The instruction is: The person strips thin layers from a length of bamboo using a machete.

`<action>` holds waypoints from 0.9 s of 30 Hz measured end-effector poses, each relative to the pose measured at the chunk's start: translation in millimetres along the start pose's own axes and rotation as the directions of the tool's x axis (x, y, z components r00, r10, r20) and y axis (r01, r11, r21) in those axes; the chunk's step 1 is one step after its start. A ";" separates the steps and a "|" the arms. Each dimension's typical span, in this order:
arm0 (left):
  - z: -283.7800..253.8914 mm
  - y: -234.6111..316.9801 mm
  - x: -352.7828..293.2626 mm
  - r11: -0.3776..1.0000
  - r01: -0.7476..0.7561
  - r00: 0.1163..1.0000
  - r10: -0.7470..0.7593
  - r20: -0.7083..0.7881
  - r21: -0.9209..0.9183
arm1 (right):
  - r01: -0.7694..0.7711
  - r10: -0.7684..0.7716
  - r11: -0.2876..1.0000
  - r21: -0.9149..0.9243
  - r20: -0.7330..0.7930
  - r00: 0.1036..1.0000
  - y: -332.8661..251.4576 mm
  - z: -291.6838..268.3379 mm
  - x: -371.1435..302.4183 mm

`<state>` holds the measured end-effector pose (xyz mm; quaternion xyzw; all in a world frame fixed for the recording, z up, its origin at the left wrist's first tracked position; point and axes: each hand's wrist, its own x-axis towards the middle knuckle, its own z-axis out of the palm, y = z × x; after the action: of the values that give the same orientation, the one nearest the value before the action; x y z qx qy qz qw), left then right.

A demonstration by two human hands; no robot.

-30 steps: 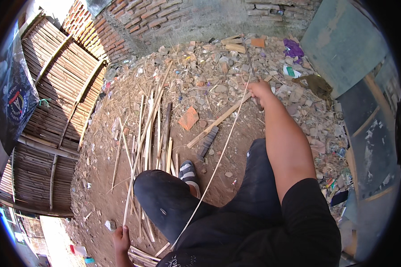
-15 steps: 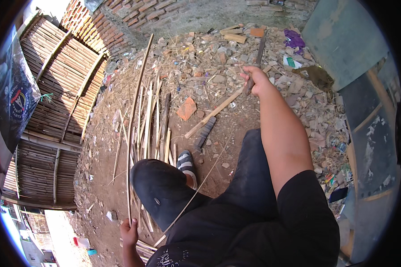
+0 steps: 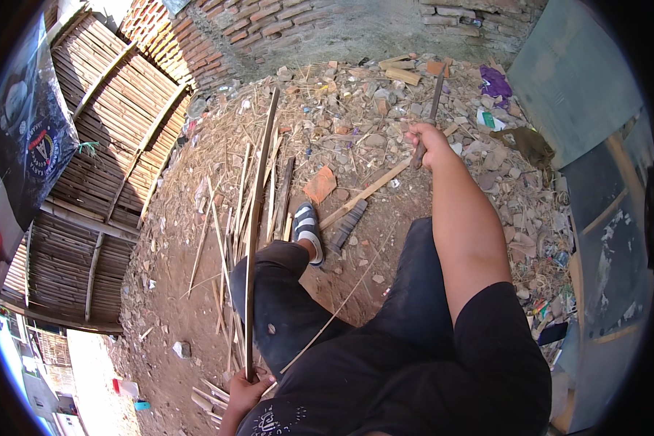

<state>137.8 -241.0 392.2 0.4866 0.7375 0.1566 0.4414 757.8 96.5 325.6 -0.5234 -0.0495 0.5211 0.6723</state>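
Near my body at the lower left, my left hand [image 3: 247, 391] is closed round the near end of a long brown bamboo strip [image 3: 251, 254]. The strip runs away from me, passing over my bent left leg. My right arm reaches forward, and its hand [image 3: 430, 145] grips what looks like a machete [image 3: 436, 102]. The dark blade points away from me, and the brown handle end shows below the fist. Blade and strip are well apart. A thin stick [image 3: 341, 301] slants between my legs.
Several split bamboo strips [image 3: 229, 240] lie left of my sandalled foot [image 3: 307, 229]. Beyond it are a flat wooden stick [image 3: 367, 192], a dark ribbed block [image 3: 349, 225] and an orange brick piece [image 3: 320, 184]. Rubble lies before the brick wall [image 3: 269, 22]; a bamboo panel [image 3: 109, 145] stands left.
My left hand has moved right and closer to my body, bringing the bamboo strip over my left leg. That leg has shifted, and the view has turned slightly. The right hand still holds the machete.
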 end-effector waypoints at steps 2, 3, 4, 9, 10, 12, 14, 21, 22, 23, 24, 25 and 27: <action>7.6 -2.7 1.0 1.000 0.012 1.000 -0.012 0.007 -0.012 | -0.009 0.009 1.000 -0.002 -0.005 1.000 5.5 0.3 11.3; 13.2 -2.2 0.7 1.000 0.021 1.000 -0.021 0.011 -0.020 | -0.016 0.016 1.000 -0.009 -0.009 1.000 8.4 -0.5 13.9; 20.2 -0.6 1.1 0.998 0.031 0.999 -0.030 0.016 -0.061 | -0.024 0.024 1.000 -0.016 -0.013 1.000 10.6 -1.0 16.8; 36.3 -27.6 22.6 0.999 -0.006 0.999 0.007 -0.034 0.034 | -0.077 0.074 0.996 -0.038 -0.070 0.995 18.9 0.9 25.4; 39.0 -30.6 26.4 0.998 -0.026 0.998 0.029 -0.063 0.057 | -0.088 0.084 0.995 -0.052 -0.079 0.993 19.8 2.8 26.3; 41.9 -20.8 30.3 0.998 -0.047 0.998 0.048 -0.027 0.040 | -0.095 0.091 0.993 -0.066 -0.073 0.993 23.5 2.2 25.0; 43.9 -6.7 34.2 0.999 -0.040 0.999 0.040 -0.008 0.011 | -0.102 0.096 0.991 -0.091 -0.070 0.993 25.6 -1.1 22.4; 59.6 27.5 59.2 0.982 -0.139 0.989 0.131 -0.071 -0.130 | -0.078 0.071 0.982 -0.172 -0.050 0.996 16.4 -14.1 20.6; 61.4 30.7 58.5 0.985 -0.117 0.993 0.112 -0.046 -0.127 | -0.069 0.062 0.985 -0.159 -0.051 0.997 14.1 -15.2 15.8; 63.3 35.6 60.2 0.987 -0.101 0.995 0.100 -0.019 -0.122 | -0.055 0.048 0.989 -0.140 -0.053 0.997 11.2 -16.9 14.6; 65.3 38.7 60.1 0.989 -0.085 0.996 0.087 0.009 -0.117 | -0.061 0.054 0.987 -0.148 -0.051 0.997 9.6 -18.9 15.1; 66.9 40.7 59.5 0.995 -0.072 0.997 0.074 0.027 -0.073 | -0.063 0.056 0.986 -0.154 -0.051 0.997 7.3 -22.8 18.0; 64.1 23.7 59.4 0.994 -0.105 0.991 0.104 0.082 0.012 | -0.051 0.045 0.988 -0.147 -0.042 0.998 4.0 -19.7 12.4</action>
<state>194.9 -191.5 342.3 0.5343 0.6937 0.1535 0.4580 772.8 92.6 307.8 -0.5829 -0.0623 0.5217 0.6198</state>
